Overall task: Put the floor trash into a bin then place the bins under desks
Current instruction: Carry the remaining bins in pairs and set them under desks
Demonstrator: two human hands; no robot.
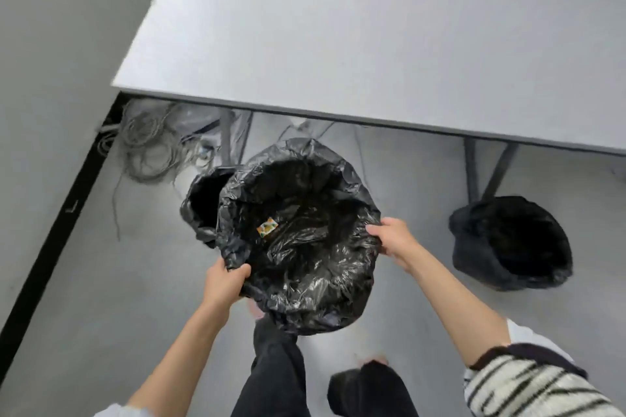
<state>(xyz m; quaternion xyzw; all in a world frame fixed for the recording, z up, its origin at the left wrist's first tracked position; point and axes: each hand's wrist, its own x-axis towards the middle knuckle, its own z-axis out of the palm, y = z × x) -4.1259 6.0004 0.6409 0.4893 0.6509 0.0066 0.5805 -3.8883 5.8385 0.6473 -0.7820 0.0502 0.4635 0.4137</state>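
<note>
Both hands hold the near bin (pixel 305 247) by its black liner rim — left hand (pixel 225 281) with its grip pinching the near-left rim, right hand (pixel 394 240) pinching the right rim. One small wrapper (pixel 267 226) lies inside; trash step looks done. Bins counted: three. A second bin (pixel 200 210) touches the held one at left, probably partly hidden; a third (pixel 511 244) stands right, at the table (pixel 338 44) edge. Placement under tables remains.
</note>
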